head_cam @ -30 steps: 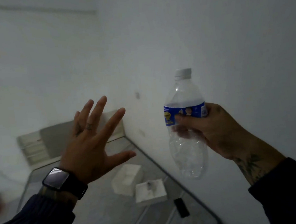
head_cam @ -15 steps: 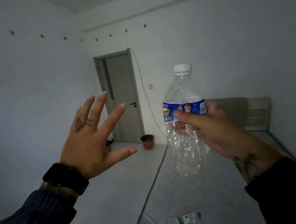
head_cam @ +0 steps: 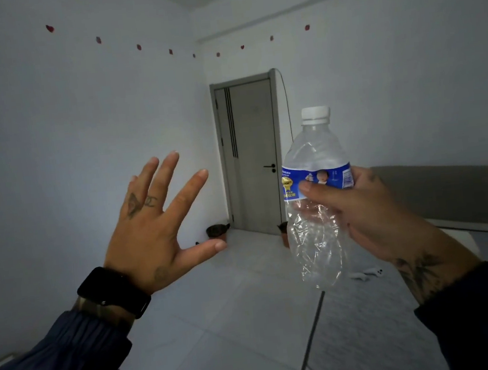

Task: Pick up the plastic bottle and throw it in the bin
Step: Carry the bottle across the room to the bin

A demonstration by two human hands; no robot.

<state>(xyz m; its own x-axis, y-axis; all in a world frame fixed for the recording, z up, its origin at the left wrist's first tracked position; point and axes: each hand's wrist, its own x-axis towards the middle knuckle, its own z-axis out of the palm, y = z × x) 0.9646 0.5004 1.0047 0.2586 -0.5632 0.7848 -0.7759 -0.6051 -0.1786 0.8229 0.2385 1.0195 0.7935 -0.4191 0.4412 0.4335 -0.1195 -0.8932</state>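
An empty, crumpled clear plastic bottle with a white cap and a blue label is held upright at chest height. My right hand grips it around the label and middle. My left hand is raised to the left of the bottle, palm forward, fingers spread, holding nothing; a black watch sits on its wrist. Two small dark round containers stand on the floor by the far wall: one left of the door, another partly hidden behind the bottle. I cannot tell if either is the bin.
A grey closed door stands in the far corner. A bed with a grey mattress and headboard fills the right side. Pale floor tiles stretch from me to the door. White walls carry small red stickers.
The view has swung from the bed and wall round toward the door and then a little further right. Both hands keep the same pose, with the bottle still in my right hand.
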